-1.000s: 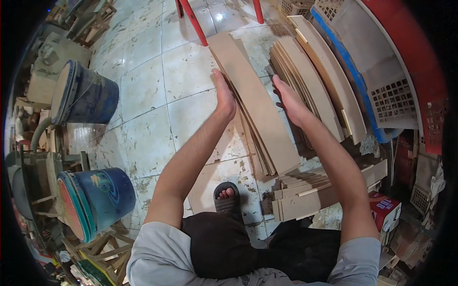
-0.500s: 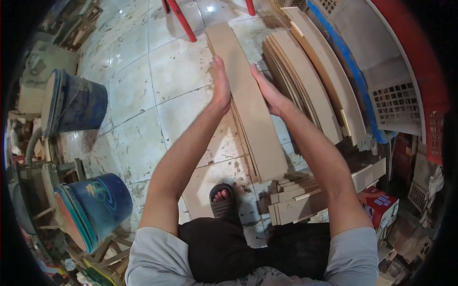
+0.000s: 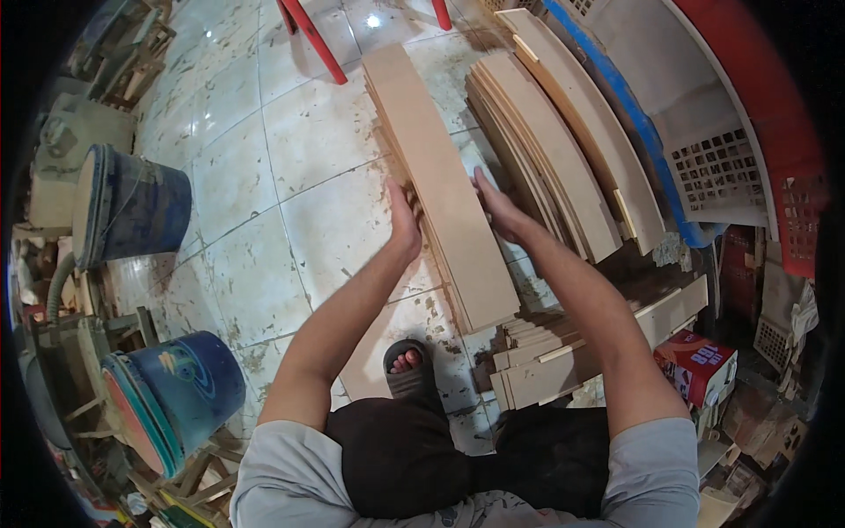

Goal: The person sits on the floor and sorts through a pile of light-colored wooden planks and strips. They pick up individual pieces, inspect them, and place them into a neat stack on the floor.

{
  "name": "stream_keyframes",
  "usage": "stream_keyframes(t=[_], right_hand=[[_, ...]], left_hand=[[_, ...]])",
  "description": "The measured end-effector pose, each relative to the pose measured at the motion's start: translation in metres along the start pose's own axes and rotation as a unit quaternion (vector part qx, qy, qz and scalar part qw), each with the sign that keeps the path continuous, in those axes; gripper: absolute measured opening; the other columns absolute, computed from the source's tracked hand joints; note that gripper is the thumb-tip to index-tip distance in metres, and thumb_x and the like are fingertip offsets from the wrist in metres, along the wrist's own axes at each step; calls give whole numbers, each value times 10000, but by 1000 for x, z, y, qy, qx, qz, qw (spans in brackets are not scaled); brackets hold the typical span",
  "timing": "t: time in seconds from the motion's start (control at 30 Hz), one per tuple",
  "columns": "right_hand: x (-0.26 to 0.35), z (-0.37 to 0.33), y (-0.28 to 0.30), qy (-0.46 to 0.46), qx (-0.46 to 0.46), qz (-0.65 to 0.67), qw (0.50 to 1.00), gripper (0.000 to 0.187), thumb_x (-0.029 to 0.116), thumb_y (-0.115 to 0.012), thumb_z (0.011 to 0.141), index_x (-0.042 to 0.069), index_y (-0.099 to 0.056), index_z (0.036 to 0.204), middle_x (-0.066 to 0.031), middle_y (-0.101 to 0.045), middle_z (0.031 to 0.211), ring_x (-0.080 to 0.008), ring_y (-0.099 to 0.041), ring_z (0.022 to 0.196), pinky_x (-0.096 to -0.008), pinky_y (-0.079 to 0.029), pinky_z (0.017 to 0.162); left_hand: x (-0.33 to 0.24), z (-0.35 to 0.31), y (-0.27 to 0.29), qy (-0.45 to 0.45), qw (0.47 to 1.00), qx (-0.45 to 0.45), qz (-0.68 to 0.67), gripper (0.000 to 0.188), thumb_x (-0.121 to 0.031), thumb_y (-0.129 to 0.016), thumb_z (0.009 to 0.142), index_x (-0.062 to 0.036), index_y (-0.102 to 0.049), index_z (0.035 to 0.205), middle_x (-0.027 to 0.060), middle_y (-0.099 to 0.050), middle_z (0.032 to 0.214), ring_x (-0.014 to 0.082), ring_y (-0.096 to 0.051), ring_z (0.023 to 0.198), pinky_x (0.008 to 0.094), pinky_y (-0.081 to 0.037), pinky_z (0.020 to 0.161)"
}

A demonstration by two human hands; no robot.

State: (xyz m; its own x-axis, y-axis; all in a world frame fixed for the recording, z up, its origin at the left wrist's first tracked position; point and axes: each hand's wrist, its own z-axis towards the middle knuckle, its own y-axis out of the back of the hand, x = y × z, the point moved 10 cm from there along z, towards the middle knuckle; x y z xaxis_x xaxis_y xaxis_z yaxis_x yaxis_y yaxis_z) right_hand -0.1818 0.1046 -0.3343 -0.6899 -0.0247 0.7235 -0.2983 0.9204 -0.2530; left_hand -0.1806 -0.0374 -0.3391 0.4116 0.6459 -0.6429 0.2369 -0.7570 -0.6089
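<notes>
A stack of long, light-brown wooden boards point(image 3: 444, 189) stands out from the tiled floor in front of me, its layered edges showing on the left. Against its left side is my left hand point(image 3: 405, 220), thumb up and fingers bent in toward the lower boards. My right hand point(image 3: 500, 209) presses the opposite side, with its thumb raised and its other fingers partly hidden. Between them the two hands grip the stack around its middle. The top board lies nearly flush with those below.
More board stacks point(image 3: 550, 150) lie to the right, beside a grey plastic crate point(image 3: 717, 167). Shorter boards point(image 3: 554, 374) and a red box point(image 3: 695, 365) are nearer. Two blue buckets point(image 3: 145, 207) stand left. Red metal legs point(image 3: 315, 44) rise at the far side.
Both hands have slid nearer to me and lower along the stack's sides. The boards' layered left edges show more now, and the view has shifted slightly.
</notes>
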Motion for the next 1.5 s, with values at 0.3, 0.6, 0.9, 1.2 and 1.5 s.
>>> stream_keyframes(t=[0.3,0.6,0.9,1.2,1.5], right_hand=[[3,-16,-35,18,57,40,997,815,707,-225,945,107,-337,1485,-136,-462,1415,-222,-485,1261,-375,-412,1035],[63,-30,-6,103,25,-12,994,744,645,-230,981,114,-300,1497,-132,-487,1392,-197,-501,1256,-341,-455,1004],[62,-64,6,-8,0,-1,1000,705,615,-241,995,107,-381,1463,-125,-507,1374,-201,-505,1251,-344,-462,991],[179,-212,57,272,-194,-467,819,475,303,-605,925,35,-520,1308,-208,-571,1256,-317,-516,1215,-414,-390,1045],[192,-231,114,297,-413,-582,635,561,265,-711,823,62,-486,1295,-256,-488,1279,-409,-510,1158,-464,-426,990]], left_hand=[[16,-2,-48,68,994,65,-55,874,-755,-164,908,-103,-359,1457,132,-504,1382,301,-522,1240,435,-444,1038],[32,24,-93,61,988,53,-131,866,-751,-222,909,-80,-383,1431,140,-544,1321,292,-550,1201,416,-477,1006],[18,15,-99,22,996,37,-81,876,-747,-195,914,-46,-415,1391,147,-567,1278,281,-566,1164,400,-479,991],[2,-41,-132,13,999,41,-25,825,-722,-181,935,-80,-435,1387,125,-581,1258,259,-561,1153,400,-441,1006],[4,-83,-142,5,999,33,19,915,-779,-199,889,-69,-354,1445,136,-490,1374,272,-477,1261,397,-384,1075]])
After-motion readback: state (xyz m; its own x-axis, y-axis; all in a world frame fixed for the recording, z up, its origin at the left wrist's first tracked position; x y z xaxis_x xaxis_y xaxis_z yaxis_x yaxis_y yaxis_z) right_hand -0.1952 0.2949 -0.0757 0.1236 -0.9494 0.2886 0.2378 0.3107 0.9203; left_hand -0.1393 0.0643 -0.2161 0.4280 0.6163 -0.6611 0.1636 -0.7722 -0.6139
